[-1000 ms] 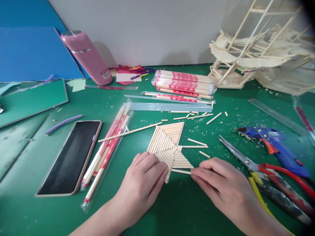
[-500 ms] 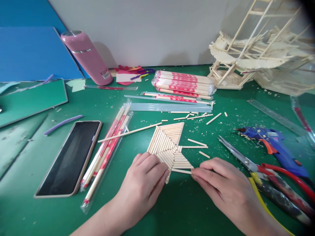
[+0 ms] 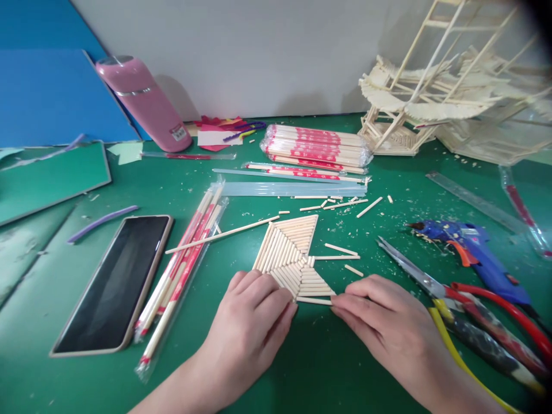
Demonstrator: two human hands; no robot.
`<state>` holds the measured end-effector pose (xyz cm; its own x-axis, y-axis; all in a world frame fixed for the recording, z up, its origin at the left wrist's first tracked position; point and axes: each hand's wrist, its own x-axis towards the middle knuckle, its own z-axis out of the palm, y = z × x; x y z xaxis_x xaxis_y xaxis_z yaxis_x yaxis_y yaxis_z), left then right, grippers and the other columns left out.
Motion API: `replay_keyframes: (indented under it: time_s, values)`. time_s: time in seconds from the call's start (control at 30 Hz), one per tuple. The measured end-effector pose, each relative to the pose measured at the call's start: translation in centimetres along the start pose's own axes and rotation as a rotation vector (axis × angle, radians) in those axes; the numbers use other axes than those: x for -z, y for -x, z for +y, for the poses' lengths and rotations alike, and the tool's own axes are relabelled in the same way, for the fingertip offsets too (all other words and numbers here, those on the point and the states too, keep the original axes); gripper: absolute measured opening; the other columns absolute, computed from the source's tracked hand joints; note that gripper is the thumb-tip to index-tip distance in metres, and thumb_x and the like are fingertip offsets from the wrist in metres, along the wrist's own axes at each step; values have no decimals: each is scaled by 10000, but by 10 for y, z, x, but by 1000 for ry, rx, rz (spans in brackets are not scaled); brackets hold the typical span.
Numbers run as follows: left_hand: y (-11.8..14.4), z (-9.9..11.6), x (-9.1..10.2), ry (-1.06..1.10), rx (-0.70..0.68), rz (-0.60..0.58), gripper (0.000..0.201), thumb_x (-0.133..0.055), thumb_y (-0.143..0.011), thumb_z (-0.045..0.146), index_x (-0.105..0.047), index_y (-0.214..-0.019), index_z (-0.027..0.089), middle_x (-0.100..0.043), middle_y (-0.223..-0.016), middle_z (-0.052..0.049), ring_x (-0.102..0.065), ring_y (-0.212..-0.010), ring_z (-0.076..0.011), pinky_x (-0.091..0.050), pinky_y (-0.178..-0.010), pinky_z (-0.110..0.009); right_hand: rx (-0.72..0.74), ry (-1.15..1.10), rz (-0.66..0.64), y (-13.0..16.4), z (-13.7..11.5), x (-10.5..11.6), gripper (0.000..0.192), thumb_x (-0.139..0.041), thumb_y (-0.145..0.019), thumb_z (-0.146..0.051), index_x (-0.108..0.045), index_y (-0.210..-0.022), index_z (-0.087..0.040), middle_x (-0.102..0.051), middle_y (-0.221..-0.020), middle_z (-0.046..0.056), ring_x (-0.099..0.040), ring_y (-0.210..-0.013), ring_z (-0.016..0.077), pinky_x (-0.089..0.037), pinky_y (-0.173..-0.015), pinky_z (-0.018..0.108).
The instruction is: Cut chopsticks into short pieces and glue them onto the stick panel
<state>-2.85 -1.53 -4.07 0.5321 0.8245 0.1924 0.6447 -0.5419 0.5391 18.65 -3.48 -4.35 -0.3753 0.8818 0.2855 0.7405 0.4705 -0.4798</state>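
Stick panel [image 3: 290, 253], both hands seemingly unmoved

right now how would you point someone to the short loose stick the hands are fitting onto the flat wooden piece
Start at the green cutting mat and find the flat fan-shaped panel of glued pale wooden sticks near its middle. At the panel's near edge, between the left hand and the right hand, lies the short pale wooden stick. Unlike the scattered offcuts, it touches the right hand's fingertips.
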Motion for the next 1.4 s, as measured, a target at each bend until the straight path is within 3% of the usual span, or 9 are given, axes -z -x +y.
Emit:
replay_keyframes:
  time_s: [0.23, 0.47, 0.73, 0.97, 1.4]
  values:
    - [-4, 5, -3, -101, 27, 26, 76, -506, -823, 224, -560, -783, 191, -553, -690, -12, -480, -643, -166, -333, -595, -307, -21, -37, -19, 0, 3, -2, 104, -530, -829, -162, -617, -848, -215, -583, -767, 11, -511, -687, 128, -397, -609, 267]
    - [-13, 11, -1, -254, 2, -34, 117, -475, -832, 250, -530, -746, 193, -536, -634, 3, -485, -583, -176, -311, -557, -310, -80, -111, -17, -2, 1, -2, 104, -512, -836, -151, -592, -830, -217, -581, -775, 6, -513, -703, 132, -399, -620, 267]
    - [-17, 10, -5, -241, 18, -4, 155, -484, -822, 246, -504, -677, 194, -548, -610, 3, -488, -567, -179, -320, -534, -294, -144, -138, -21, -5, 2, -6, 33, -518, -839, -200, -535, -862, -217, -585, -798, 7, -530, -729, 146, -412, -629, 282]
    - [-17, 7, -6, -248, 5, 23, 153, -500, -805, 227, -491, -656, 195, -544, -591, 9, -489, -551, -177, -312, -516, -286, -165, -127, -17, -2, 3, 1, 169, -577, -786, -181, -546, -947, -222, -566, -886, 24, -520, -822, 165, -437, -697, 312]
    - [-18, 10, -5, -247, 23, 22, 136, -491, -797, 209, -495, -662, 195, -547, -598, 6, -480, -560, -167, -302, -524, -286, -155, -94, -95, -1, 8, 6, 134, -490, -834, -161, -611, -865, -210, -506, -784, 27, -491, -721, 141, -422, -597, 272]
